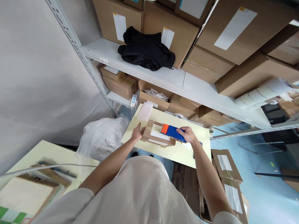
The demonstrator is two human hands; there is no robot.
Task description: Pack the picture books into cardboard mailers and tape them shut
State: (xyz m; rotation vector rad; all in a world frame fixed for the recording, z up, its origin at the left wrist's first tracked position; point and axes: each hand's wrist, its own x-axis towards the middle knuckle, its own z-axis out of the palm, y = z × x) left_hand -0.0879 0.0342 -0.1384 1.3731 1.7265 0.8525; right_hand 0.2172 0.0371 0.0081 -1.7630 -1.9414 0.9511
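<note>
Box (157, 137) lies on the pale table (187, 154); the left hand (137, 133) presses flat on its left end, fingers spread, while the right hand (188, 135) grips a blue-and-orange dispenser (171, 131) on top

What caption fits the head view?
Left hand steadies a cardboard box on a pale table; right hand holds a blue-orange tool.

Parcel (157, 135) on the counter (177, 152), tape dispenser (172, 132) atop it, plastic bag (102, 137) left of counter, shelf (161, 77) behind
</note>
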